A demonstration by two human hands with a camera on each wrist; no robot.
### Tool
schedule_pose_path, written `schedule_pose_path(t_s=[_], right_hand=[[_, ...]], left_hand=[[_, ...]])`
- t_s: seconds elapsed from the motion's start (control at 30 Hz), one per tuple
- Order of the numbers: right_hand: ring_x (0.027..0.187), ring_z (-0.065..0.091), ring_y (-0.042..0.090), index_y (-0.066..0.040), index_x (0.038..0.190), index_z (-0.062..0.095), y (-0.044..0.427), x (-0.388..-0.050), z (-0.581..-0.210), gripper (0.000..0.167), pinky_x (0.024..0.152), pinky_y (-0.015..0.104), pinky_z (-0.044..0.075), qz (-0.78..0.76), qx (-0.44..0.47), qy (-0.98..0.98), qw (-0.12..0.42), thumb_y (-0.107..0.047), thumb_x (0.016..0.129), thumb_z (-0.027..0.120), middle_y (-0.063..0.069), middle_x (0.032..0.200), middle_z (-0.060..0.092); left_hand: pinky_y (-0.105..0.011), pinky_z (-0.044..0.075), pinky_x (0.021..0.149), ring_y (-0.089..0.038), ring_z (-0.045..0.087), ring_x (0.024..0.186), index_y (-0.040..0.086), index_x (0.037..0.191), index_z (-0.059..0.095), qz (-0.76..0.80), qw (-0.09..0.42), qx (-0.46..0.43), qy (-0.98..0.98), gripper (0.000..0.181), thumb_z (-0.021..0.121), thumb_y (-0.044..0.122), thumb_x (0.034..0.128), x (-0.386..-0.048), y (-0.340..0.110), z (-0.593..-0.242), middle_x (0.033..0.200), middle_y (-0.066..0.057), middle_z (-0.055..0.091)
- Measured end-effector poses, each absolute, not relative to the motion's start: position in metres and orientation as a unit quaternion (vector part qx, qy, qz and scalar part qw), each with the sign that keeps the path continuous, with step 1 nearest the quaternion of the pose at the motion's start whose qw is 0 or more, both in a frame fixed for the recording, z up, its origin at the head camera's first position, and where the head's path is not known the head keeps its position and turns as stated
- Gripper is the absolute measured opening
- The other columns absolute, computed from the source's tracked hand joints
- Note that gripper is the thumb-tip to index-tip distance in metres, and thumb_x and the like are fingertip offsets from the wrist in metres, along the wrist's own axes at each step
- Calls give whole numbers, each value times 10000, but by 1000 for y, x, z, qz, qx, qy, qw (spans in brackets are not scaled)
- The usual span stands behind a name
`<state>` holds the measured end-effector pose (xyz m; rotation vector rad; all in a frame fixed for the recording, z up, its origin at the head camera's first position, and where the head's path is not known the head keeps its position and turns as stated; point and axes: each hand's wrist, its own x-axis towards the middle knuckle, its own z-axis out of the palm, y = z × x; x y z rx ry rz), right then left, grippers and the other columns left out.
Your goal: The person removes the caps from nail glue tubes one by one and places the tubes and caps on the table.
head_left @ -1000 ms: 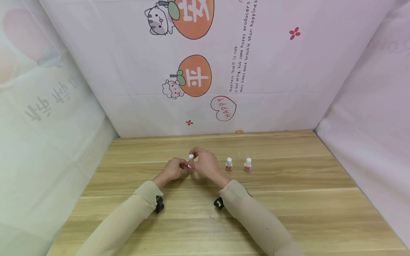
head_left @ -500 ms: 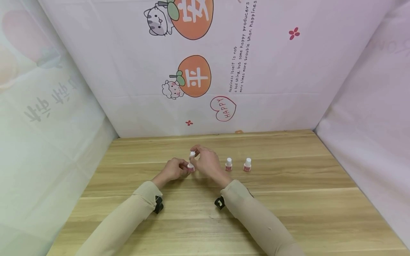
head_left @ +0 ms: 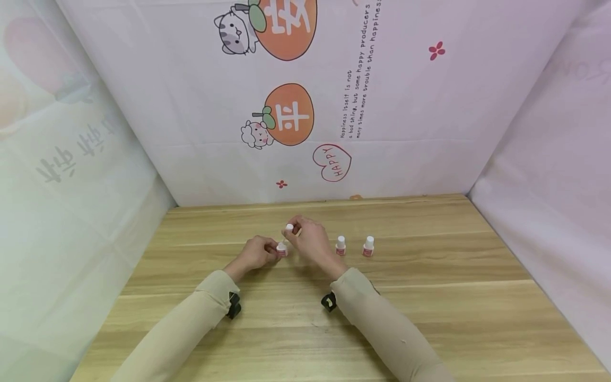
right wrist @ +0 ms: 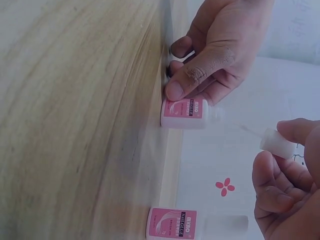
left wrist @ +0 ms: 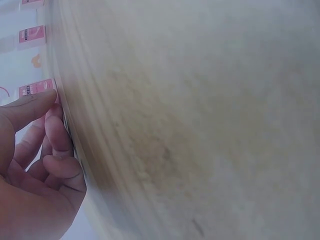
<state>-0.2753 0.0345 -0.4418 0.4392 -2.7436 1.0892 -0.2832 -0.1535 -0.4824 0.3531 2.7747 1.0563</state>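
Tan sleeves [head_left: 391, 329] come in over the wood table [head_left: 277, 334], with a black band [head_left: 233, 305] by each wrist. Past them, the left hand [head_left: 256, 253] has its fingers pinching a small bottle [right wrist: 183, 114], which stands upright on the table. Its pink label [right wrist: 183, 108] says nail glue. To its right, the right hand [head_left: 310, 244] pinches a white cap [right wrist: 277, 144] between thumb and fingers. From the cap sticks a thin brush [right wrist: 250, 131], its tip just away from the bottle's neck. Farther right, a second bottle [head_left: 341, 246] and a third bottle [head_left: 368, 247] stand with their caps on. Behind everything hangs a white cloth [head_left: 396, 132] with orange fruit pictures [head_left: 290, 114].
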Motion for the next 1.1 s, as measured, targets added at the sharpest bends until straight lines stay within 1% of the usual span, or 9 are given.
schedule_pose_path(t_s=[0.17, 0.43, 0.73, 0.83, 1.1], right_hand=[[699, 517, 119, -179, 993, 645, 36, -277, -442, 196, 642, 261, 400, 365, 153, -914, 93, -367, 946, 672, -55, 840, 630], [741, 545, 132, -178, 980, 640, 37, -277, -442, 184, 671, 277, 415, 367, 148, -914, 91, -354, 942, 677, -40, 854, 640], [789, 580, 134, -181, 971, 636, 37, -277, -444, 178, 712, 297, 451, 365, 146, -915, 91, -346, 932, 688, -38, 878, 658], [795, 585, 135, -184, 960, 633, 37, -277, -445, 170, 716, 301, 460, 364, 145, -915, 90, -340, 928, 693, -40, 888, 664], [757, 581, 133, -191, 917, 626, 38, -277, -447, 177, 694, 288, 452, 363, 147, -916, 88, -342, 897, 717, -38, 872, 684]], left_hand=[[-225, 493, 666, -89, 628, 744, 60, 955, 766, 349, 81, 113, 927, 140, 797, 109, 827, -285, -155, -481, 863, -40, 756], [-240, 493, 682, -106, 632, 747, 34, 954, 758, 344, 75, 118, 929, 136, 758, 53, 820, -287, -164, -481, 854, -60, 755], [-235, 480, 678, -112, 612, 754, 43, 936, 754, 346, 78, 100, 930, 112, 774, 80, 833, -288, -171, -480, 865, -61, 744], [-237, 487, 680, -118, 626, 764, 33, 943, 749, 348, 81, 98, 929, 130, 783, 100, 837, -288, -174, -480, 875, -74, 747], [-256, 503, 711, -120, 641, 776, 25, 958, 745, 338, 73, 101, 933, 160, 787, 115, 832, -288, -181, -480, 877, -81, 752]])
